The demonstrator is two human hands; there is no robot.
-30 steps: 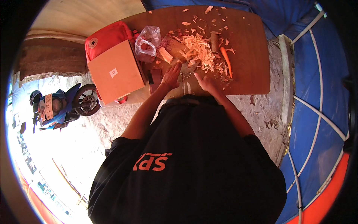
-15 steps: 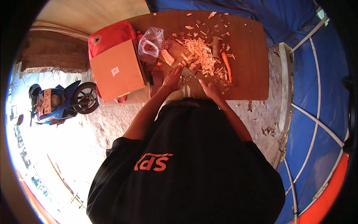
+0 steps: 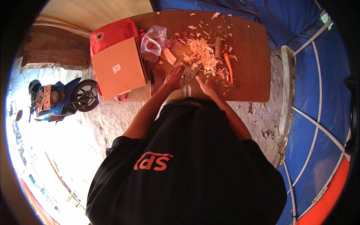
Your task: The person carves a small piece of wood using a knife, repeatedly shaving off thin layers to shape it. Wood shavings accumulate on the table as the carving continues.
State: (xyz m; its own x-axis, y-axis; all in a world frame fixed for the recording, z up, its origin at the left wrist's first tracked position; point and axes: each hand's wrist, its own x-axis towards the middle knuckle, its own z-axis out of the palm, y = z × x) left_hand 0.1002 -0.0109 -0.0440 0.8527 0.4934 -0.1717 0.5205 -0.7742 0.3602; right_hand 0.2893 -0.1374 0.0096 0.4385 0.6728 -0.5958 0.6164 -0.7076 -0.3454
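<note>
My right hand (image 3: 205, 84) is closed on the handle of a knife, its broad blade (image 3: 190, 71) reaching up-left among pale cut pieces (image 3: 186, 58). My left hand (image 3: 173, 79) lies just left of the blade, fingers stretched forward, fingertips at the blade's upper end; I cannot tell exactly what they touch. A larger pale chunk (image 3: 170, 56) lies above them. A heap of shredded strips (image 3: 202, 50) spreads beyond the knife, with a brown cylindrical piece (image 3: 218, 48) and a carrot (image 3: 228, 68) to its right.
On the wooden table (image 3: 251, 45), a cardboard box (image 3: 118, 77) rests over a red backpack (image 3: 110, 33), beside a plastic bag (image 3: 153, 40) and dark phone (image 3: 157, 77). A motorcycle (image 3: 62, 99) stands left; blue tarpaulin (image 3: 315, 90) with white poles lines the right.
The whole table has shifted slightly down in the view since a second ago. My hands stay around the knife, with only small movements.
</note>
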